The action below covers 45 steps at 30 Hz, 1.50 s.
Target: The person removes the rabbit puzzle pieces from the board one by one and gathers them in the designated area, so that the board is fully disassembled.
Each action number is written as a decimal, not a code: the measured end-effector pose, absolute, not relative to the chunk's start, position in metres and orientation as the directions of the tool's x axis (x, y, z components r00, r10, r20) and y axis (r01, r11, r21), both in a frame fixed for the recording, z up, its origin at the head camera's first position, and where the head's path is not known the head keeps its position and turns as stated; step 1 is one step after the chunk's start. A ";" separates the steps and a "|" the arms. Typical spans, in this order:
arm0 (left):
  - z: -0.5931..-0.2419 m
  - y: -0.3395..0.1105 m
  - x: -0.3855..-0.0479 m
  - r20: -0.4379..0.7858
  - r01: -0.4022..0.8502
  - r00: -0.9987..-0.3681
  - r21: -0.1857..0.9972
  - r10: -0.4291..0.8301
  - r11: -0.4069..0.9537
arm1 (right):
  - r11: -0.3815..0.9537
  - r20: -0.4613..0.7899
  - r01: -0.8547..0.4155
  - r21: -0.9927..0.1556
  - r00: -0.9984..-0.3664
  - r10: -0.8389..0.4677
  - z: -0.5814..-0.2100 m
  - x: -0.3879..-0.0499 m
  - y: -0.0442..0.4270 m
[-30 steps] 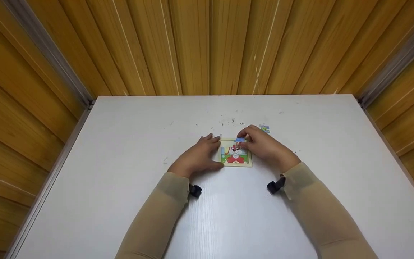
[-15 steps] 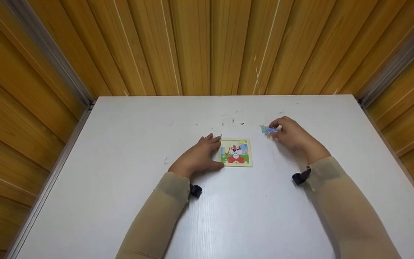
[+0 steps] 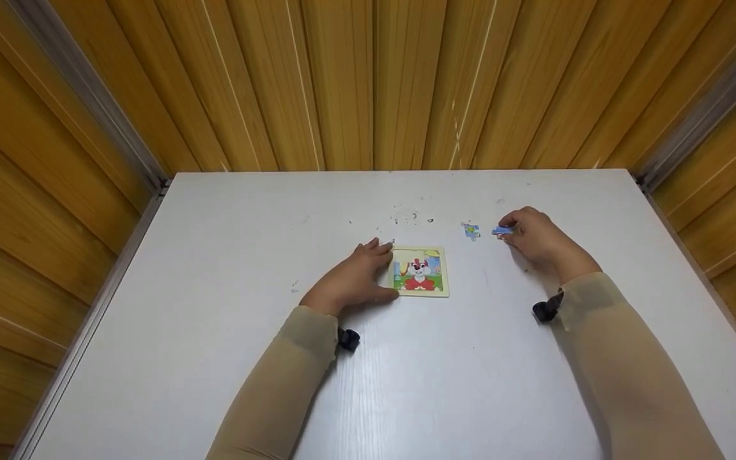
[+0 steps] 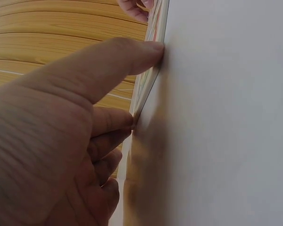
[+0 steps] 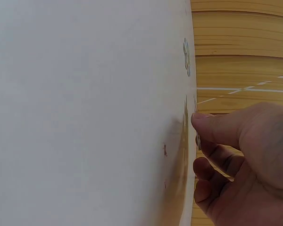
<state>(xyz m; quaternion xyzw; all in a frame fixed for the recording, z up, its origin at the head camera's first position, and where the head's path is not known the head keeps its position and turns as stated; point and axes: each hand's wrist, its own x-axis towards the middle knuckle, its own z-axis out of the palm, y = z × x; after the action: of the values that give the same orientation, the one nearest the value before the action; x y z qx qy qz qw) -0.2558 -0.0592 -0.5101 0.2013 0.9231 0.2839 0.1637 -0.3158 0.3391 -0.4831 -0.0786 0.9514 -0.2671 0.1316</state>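
Observation:
A small square picture puzzle board [image 3: 420, 293] with a red and white cartoon animal lies flat on the white table. My left hand [image 3: 356, 273] rests against its left side. In the left wrist view, the thumb [image 4: 132, 55] touches the board's edge near one corner, and the index fingertip touches it farther along. My right hand [image 3: 542, 239] pinches a blue puzzle piece [image 3: 502, 230] between thumb and fingers, right of the board and farther back. Seen edge-on in the right wrist view, the piece [image 5: 198, 141] is mostly hidden. Another puzzle piece [image 3: 471, 230], blue and green, lies left of that hand.
The white table [image 3: 246, 223] ends at a corrugated wood-pattern wall [image 3: 342, 89] behind, with similar panels on both sides. Small dark marks [image 3: 414, 217] dot the surface behind the board.
My right hand has moved right, away from the board to beyond the loose piece, carrying the blue puzzle piece. The board's upper right area is now uncovered. My left hand stays put.

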 end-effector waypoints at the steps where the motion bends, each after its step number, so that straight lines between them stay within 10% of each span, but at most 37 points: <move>1: -0.510 -0.059 -0.256 -0.187 0.279 -0.865 0.591 0.465 0.757 | 0.844 -0.207 -0.082 -0.530 -0.953 -0.222 -0.484 -0.316 0.339; 45: -0.513 -0.061 -0.257 -0.193 0.286 -0.855 0.599 0.481 0.748 | 0.665 -0.182 -0.076 -0.743 -0.933 -0.310 -0.492 -0.283 0.224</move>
<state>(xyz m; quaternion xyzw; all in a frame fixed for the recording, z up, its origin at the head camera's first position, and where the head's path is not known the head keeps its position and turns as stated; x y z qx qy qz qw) -0.2566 -0.0610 -0.5128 0.2087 0.9193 0.2871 0.1700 -0.2827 0.2245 -0.4924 -0.1074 0.9002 -0.3952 0.1481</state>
